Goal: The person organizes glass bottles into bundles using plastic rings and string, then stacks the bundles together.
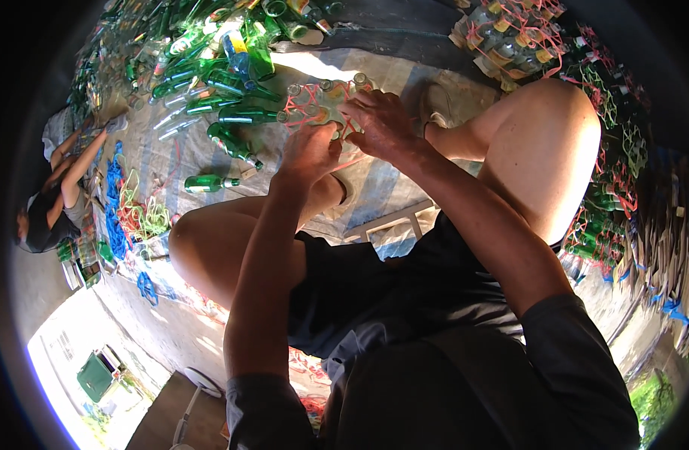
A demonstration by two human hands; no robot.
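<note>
In front of me, between my feet, stands a small bundle of clear glass bottles [308, 100], their necks up and laced round with pink plastic strap [350, 160]. My left hand [311, 154] is at the bundle's near side, its fingers curled in on the strap. Over the near right corner, my right hand [378, 126] bends its fingers down, also closed on the strap between the bottle necks. Both hands almost touch each other. The fingertips and part of the bundle are hidden behind the knuckles.
Loose green bottles [202, 94] lie heaped to the far left. A strapped bundle of clear bottles [506, 45] stands at the far right. Blue strap [115, 202] and green strap [155, 217] lie on the left, near another person [55, 202] seated there.
</note>
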